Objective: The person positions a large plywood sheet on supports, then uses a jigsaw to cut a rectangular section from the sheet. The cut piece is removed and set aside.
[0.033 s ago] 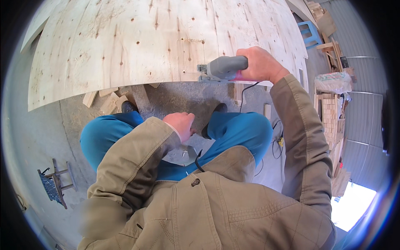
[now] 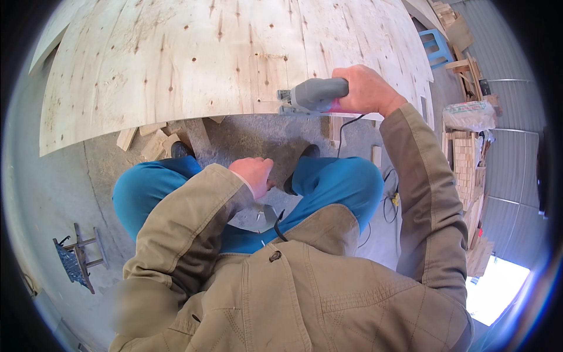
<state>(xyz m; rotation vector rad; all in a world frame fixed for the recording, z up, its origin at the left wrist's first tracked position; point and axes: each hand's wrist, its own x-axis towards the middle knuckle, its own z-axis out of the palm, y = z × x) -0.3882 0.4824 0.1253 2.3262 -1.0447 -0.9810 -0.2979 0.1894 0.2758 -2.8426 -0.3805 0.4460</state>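
My right hand point(image 2: 367, 90) is wrapped round the rear grip of a grey jigsaw point(image 2: 319, 94) with a reddish patch underneath. The saw's front and base plate rest at the near edge of a large pale plywood sheet point(image 2: 205, 82) with brown knots. Its blade cannot be made out. Thin marked lines and a small rectangular outline show on the wood just ahead of the tool. Over the gap between my knees hangs my left hand point(image 2: 253, 174), its fingers curled in and nothing visible in them, apart from the sheet.
Wood offcuts point(image 2: 153, 145) lie on the concrete floor below the sheet's near edge. A dark power cord point(image 2: 346, 127) drops from the saw. At the left stands a small stool point(image 2: 79, 256). A blue plastic stool point(image 2: 436, 48) and stacked timber point(image 2: 466, 170) line the right.
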